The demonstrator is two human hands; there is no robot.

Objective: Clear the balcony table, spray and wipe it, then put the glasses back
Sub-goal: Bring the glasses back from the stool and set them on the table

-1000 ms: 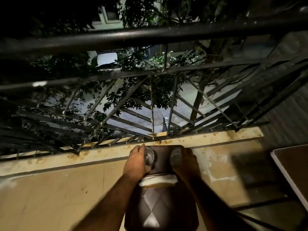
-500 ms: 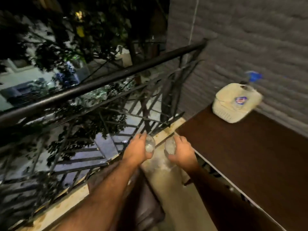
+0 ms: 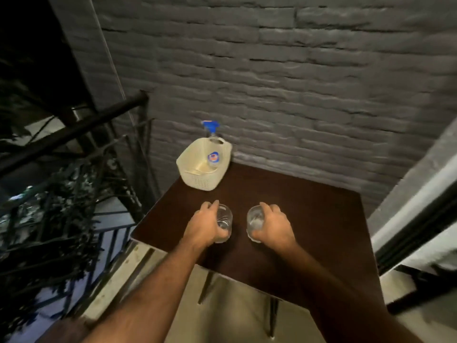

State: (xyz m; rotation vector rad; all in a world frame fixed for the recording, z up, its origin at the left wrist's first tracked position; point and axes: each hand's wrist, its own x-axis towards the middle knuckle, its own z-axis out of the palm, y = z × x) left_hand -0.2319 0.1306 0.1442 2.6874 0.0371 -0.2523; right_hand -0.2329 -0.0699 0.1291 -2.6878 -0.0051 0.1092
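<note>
2 clear glasses, 1 gripped in each hand, over the near part of the dark brown table.

The left hand wraps its fingers round the left glass, a short, see-through tumbler; the right hand grips the right glass, its match, with a pale glint inside. Whether their bases touch the tabletop cannot be told. At the far corner by the grey brick wall sits a cream basket holding a blue-topped spray bottle.
</note>
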